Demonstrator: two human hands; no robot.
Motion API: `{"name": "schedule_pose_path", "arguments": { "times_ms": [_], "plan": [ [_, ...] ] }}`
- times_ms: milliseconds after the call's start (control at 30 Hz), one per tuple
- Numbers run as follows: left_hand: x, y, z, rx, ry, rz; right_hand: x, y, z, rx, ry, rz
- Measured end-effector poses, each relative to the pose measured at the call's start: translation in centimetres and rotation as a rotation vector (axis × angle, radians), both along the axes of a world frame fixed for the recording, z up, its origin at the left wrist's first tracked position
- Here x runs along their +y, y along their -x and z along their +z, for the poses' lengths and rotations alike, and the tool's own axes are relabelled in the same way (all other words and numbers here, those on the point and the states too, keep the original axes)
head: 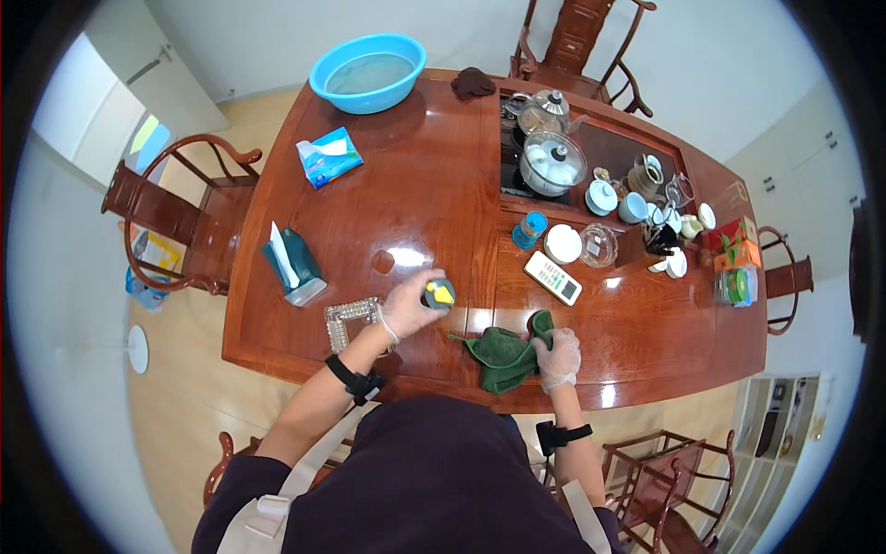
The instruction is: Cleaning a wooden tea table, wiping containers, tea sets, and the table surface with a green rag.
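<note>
In a clear glove, my left hand (pixel 410 308) is closed around a dark container with a yellow top (pixel 439 295), above the polished wooden table (pixel 429 228). My right hand (pixel 559 356), gloved too, grips the right end of a crumpled green cloth (pixel 505 356) that rests near the table's front edge. Beside my left wrist lies a rectangular cut-glass ashtray (pixel 339 327), partly hidden by the hand and forearm. A dark green tissue pack (pixel 294 266) stands farther left, with a blue tissue pack (pixel 330 158) beyond it.
A blue basin of water (pixel 367 73) stands at the far left corner, near a dark brown cloth (pixel 473 83). On the right are a remote control (pixel 552 278), a white round dish (pixel 563 244), a glass ashtray (pixel 598 245), a glass pot (pixel 552 163) and several tea cups. Wooden chairs surround the table.
</note>
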State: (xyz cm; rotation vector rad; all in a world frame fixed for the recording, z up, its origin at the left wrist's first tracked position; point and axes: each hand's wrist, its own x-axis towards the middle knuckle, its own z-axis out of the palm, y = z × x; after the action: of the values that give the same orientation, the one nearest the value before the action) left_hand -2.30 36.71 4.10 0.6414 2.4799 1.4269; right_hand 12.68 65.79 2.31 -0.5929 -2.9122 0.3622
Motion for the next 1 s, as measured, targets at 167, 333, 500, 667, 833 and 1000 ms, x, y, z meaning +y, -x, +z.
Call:
{"name": "schedule_pose_path", "arguments": {
  "times_ms": [167,333,500,667,833,1000],
  "plan": [
    [1.3,-1.5,-1.8,-0.068,-0.061,-0.081,-1.0,2.2,0.9,0.315,0.522,-0.149],
    [1.2,-1.8,-2.7,-0.134,0.030,-0.045,-6.7,7.0,2.3,0.226,1.047,-0.056],
    [1.6,-2.1,-4.2,-0.026,0.015,0.007,-10.3,9.8,-2.4,0.099,1.257,0.136],
    [1.2,-1.5,-3.5,-0.086,0.157,-0.038,-11.3,12.6,-1.5,-0.080,1.261,0.154],
    [1.2,-1.7,-3.6,-0.085,0.117,-0.011,-9.8,11.7,-2.5,-0.022,1.383,0.287],
    [1.5,-1.6,-3.2,-0.054,0.120,-0.015,-10.6,12.5,-1.5,-0.057,1.097,0.238]
  ]
}}
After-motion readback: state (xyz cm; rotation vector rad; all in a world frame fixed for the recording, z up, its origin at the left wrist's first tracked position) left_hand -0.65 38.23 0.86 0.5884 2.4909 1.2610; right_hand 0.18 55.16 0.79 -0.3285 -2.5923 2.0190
